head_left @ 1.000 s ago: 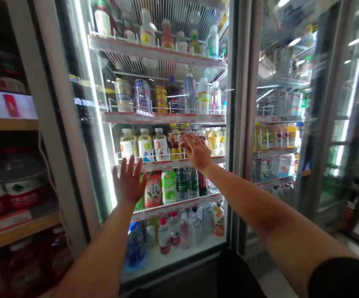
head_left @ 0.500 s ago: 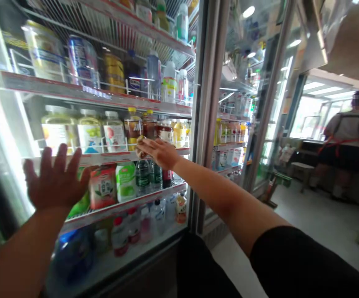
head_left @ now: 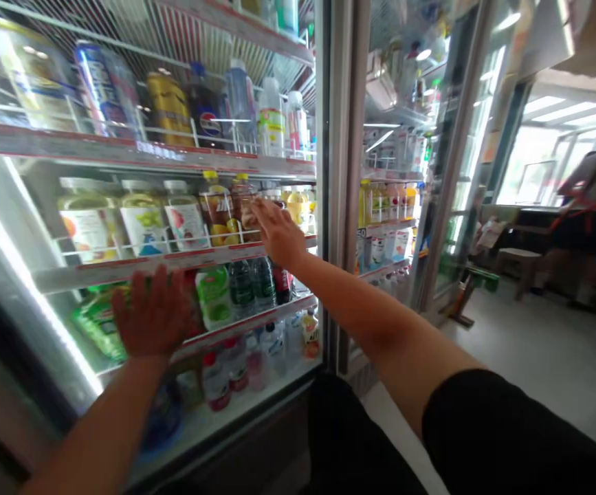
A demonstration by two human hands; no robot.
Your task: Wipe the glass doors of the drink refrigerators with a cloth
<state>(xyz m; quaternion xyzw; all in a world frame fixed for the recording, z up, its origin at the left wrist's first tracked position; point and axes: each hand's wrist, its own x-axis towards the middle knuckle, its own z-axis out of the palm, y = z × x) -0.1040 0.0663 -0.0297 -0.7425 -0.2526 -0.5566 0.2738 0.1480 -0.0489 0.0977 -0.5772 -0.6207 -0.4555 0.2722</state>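
Note:
My right hand (head_left: 280,230) reaches in front of the fridge's middle shelf, beside the yellow-capped drink bottles (head_left: 218,206). Its fingers point left and curl over a small brownish shape that I cannot make out. Lower left, my left hand (head_left: 150,313) is held up with the fingers spread and nothing in it, blurred by motion. It hides part of the lower shelf, between a green packet (head_left: 99,323) and a green-and-white pack (head_left: 214,297). Whether either palm touches a surface cannot be seen.
Upper shelves hold cans (head_left: 168,106) and bottles. Pink-labelled bottles (head_left: 216,385) stand at the bottom. A metal door frame (head_left: 346,172) runs upright on the right, with another stocked fridge beyond. Further right are a stool (head_left: 519,258) and a person (head_left: 594,192), partly cut off.
My left hand has moved right and down across the shelves. My right hand has shifted slightly right and up. The view has turned a little, and the person has slid toward the right edge.

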